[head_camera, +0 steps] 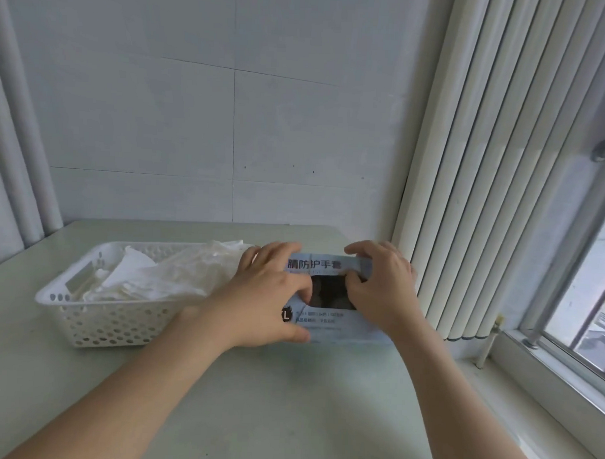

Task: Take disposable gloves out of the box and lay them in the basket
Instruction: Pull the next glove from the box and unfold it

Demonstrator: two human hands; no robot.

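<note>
Gloves (176,276) lay heaped in the basket (52,291), at nine o'clock from the box (338,328) on the counter (254,399). Left grip (268,296) clasped the box's end and right grip (381,287) curled on its dark opening; the box was likely nearly empty.

- Our left hand (268,296) grips the left end of the pale blue glove box (328,324), fingers curled over its far edge.
- Our right hand (381,287) grips the right end, thumb at the dark opening.
- At nine o'clock of the box, touching it, stands the white perforated basket (52,296) holding white gloves (162,276).
- Vertical blinds (485,167) hang at two o'clock.
</note>
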